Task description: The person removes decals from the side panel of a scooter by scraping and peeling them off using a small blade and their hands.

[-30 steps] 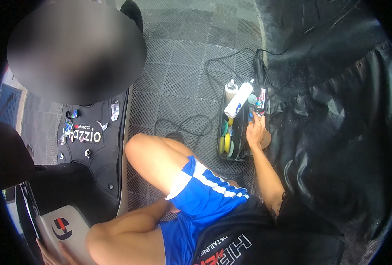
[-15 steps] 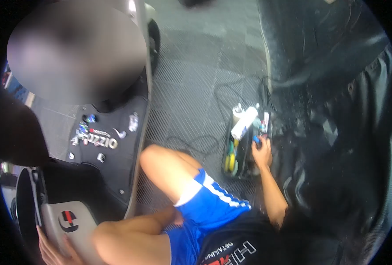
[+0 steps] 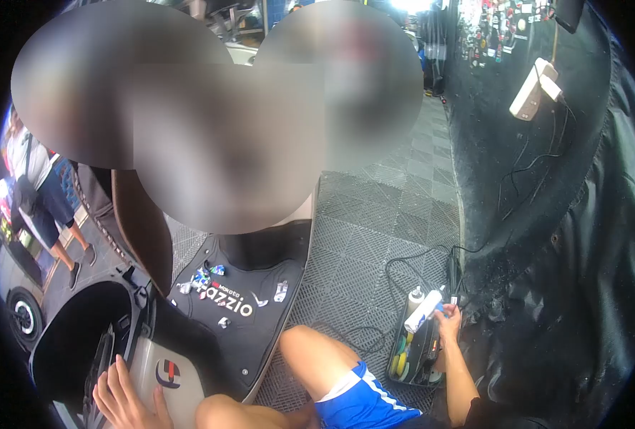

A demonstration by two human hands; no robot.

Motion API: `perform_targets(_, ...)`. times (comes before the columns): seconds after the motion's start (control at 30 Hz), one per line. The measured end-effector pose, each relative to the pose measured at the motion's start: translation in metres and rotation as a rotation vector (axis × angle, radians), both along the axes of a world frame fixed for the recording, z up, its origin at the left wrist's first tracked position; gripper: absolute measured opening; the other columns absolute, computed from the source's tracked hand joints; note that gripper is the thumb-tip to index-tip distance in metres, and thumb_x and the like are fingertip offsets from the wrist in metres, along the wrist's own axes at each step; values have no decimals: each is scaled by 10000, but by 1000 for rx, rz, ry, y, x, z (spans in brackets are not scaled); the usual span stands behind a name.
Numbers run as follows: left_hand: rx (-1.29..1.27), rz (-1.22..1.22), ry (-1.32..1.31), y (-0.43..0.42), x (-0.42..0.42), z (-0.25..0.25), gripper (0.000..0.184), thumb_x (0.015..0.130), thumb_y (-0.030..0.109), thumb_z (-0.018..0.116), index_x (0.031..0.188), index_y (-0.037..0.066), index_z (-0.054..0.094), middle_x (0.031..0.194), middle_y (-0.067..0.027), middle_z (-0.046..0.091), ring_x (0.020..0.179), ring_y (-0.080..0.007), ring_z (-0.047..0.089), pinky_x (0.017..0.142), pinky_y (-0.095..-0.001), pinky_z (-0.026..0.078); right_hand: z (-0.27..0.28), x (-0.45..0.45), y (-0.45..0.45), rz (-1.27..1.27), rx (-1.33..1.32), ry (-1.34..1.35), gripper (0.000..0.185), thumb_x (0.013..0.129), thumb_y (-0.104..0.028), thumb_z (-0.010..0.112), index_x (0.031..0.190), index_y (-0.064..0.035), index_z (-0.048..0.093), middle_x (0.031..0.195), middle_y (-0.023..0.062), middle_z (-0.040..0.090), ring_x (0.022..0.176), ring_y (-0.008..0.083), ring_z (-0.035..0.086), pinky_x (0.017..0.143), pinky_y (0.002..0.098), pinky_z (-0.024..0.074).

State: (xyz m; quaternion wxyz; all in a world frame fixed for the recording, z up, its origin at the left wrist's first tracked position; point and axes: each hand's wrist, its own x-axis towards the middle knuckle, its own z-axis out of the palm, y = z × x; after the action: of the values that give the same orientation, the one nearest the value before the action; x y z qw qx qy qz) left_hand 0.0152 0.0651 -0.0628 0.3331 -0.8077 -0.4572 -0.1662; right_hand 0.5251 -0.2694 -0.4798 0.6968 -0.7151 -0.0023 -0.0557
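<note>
Bottle (image 3: pixel 422 313) slants across the tray (image 3: pixel 410 382), probably light, smooth and best gripped mid-body, with the right hand (image 3: pixel 449 323) above the tray, its fingers' hold unclear, and the left hand (image 3: pixel 128 402), fingers apart, well left of the tray.

2 btls (image 3: pixel 423 313) in tray (image 3: pixel 420 352), R of scooter (image 3: pixel 197 350)
</note>
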Motion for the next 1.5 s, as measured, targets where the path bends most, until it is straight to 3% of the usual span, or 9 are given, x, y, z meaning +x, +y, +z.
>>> perform_targets(0.17, -123, 41, -153, 2, -6, -14, 818, 750, 206, 805, 1502, 79, 509, 1361, -131, 574, 1343, -350, 466, 1217, -520, 287, 47, -51, 101, 425, -131, 366, 323, 927, -167, 765, 1196, -18, 664, 891, 16, 718, 628, 58, 552, 464, 232, 356)
perform_targets(0.3, -87, 14, -183, 9, -5, -20, 749, 749, 242, 834, 1429, 76, 569, 1315, -101, 592, 1283, -333, 499, 1178, -534, 337, 43, -91, 220, 747, -162, 132, 238, 957, -183, 739, 1055, 33, 760, 967, 69, 753, 914, 133, 663, 872, 302, 514)
perform_targets(0.6, -126, 44, -200, 10, -10, -20, 718, 768, 251, 837, 1425, 108, 586, 1361, -86, 587, 1316, -320, 481, 1181, -502, 336, 119, -196, 411, 1232, -307, -441, 293, 902, -270, 793, 1040, -12, 774, 920, 131, 758, 796, 227, 708, 726, 370, 535)
perform_targets(0.73, -36, -96, -261, 7, -13, -16, 636, 735, 219, 860, 1337, 149, 668, 1489, -85, 533, 1396, -325, 442, 1166, -513, 346, 160, -240, 392, 1274, -112, 192, 292, 937, -237, 781, 1077, 15, 738, 799, 28, 685, 562, 106, 566, 492, 282, 419)
perform_targets(0.83, -143, -394, -404, 11, -20, -21, 493, 738, 160, 855, 1208, 85, 723, 1304, -105, 653, 1205, -340, 603, 996, -476, 494, 225, -275, 344, 1357, 226, 481, 228, 1012, -170, 685, 1167, -4, 669, 749, -26, 583, 459, 5, 319, 407, 210, 242)
perform_targets(0.93, -465, -597, -466, 10, -8, -37, 424, 786, 172, 839, 1173, 42, 722, 1129, -126, 711, 1014, -346, 683, 863, -441, 552, 262, -287, 304, 1438, 437, 587, 219, 1028, -135, 648, 1210, -13, 644, 780, -30, 600, 465, 2, 322, 416, 197, 271)
perform_targets(1.2, -1221, -556, -638, -20, 45, -37, 659, 819, 327, 875, 1331, 1, 618, 1034, -204, 747, 865, -294, 765, 728, -359, 602, 282, -268, 241, 1479, 406, 425, 307, 905, -38, 768, 1179, -34, 630, 993, 25, 671, 656, 25, 544, 499, 183, 389)
perform_targets(1.33, -1177, -576, -614, -41, 43, -43, 406, 812, 106, 876, 1167, -17, 723, 970, -141, 755, 761, -144, 713, 705, -261, 577, 272, -274, 219, 1647, 556, 437, 198, 938, -82, 776, 1101, -7, 692, 998, 52, 721, 926, 102, 654, 791, 223, 514)
perform_targets(1.5, -1036, -470, -834, -67, 22, -58, 325, 790, 89, 881, 1078, 26, 744, 914, -89, 767, 754, -163, 745, 708, -261, 589, 191, -247, 311, 1205, 57, -242, 197, 943, -169, 747, 1007, 17, 740, 904, 104, 749, 865, 177, 704, 780, 324, 543)
